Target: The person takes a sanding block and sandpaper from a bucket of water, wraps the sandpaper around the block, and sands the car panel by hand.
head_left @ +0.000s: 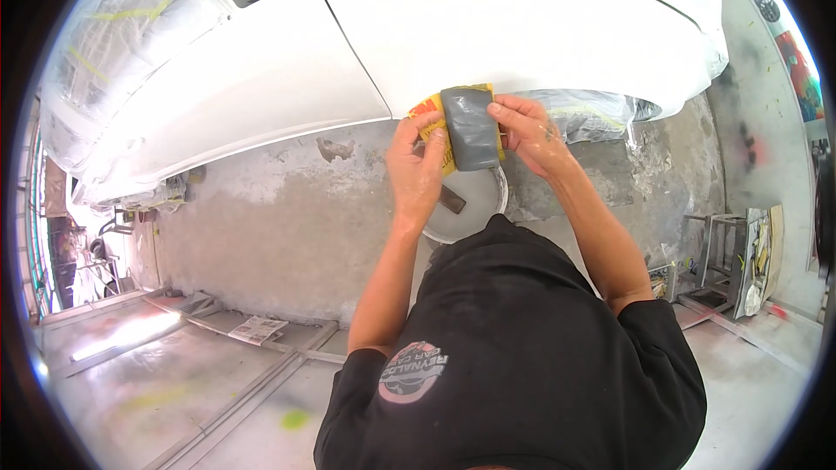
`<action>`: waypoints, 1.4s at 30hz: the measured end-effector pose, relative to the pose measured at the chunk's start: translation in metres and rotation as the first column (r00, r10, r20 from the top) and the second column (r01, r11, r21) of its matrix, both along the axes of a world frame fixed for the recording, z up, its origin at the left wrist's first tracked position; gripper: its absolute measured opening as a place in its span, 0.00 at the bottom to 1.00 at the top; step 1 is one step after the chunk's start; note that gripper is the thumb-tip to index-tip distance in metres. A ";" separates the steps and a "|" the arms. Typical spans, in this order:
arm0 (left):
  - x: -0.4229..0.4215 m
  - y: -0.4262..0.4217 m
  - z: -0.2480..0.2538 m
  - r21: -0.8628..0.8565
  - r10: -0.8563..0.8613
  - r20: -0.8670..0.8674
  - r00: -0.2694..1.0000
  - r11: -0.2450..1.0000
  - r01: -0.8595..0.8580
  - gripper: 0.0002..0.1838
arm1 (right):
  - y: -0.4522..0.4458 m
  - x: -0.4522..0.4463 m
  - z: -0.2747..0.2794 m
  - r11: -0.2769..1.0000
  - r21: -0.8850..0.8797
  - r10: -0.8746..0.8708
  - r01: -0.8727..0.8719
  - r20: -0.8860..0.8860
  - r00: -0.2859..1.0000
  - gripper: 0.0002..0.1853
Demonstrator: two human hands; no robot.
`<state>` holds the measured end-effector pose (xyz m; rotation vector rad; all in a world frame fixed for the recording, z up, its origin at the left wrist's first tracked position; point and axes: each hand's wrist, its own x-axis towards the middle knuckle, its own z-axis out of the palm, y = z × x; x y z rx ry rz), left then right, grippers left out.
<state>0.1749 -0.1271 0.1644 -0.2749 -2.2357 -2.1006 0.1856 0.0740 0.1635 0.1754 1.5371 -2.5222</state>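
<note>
A sheet of sandpaper, dark grey on its face with a yellow printed backing, is held up between my two hands. It looks wet and seems folded or bent. My left hand pinches the yellow part at its left side. On the right edge, my right hand grips it between thumb and fingers. Below them stands a round bucket of cloudy liquid, partly hidden by my hands and shirt. A dark rectangular block shows in the bucket. Just beyond the sandpaper is a white car body panel.
Clear plastic sheeting with tape covers the car's left part, and more plastic wraps the wheel area. A metal stand is by the right wall. Metal framing runs along the lower left, with a newspaper on it.
</note>
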 end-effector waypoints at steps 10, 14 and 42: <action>0.007 0.005 -0.002 0.018 -0.087 0.065 0.994 0.996 0.086 0.26 | -0.009 0.012 0.016 0.990 0.133 0.067 -0.049 -0.133 0.989 0.22; 0.015 0.004 0.012 0.106 -0.163 0.121 0.979 0.983 0.150 0.36 | -0.011 0.014 0.018 0.986 0.152 0.091 -0.064 -0.176 0.980 0.23; 0.018 0.010 -0.006 0.516 -0.252 0.336 0.908 0.855 0.047 0.22 | -0.042 0.025 0.018 0.757 0.541 -0.100 0.367 -0.459 0.883 0.09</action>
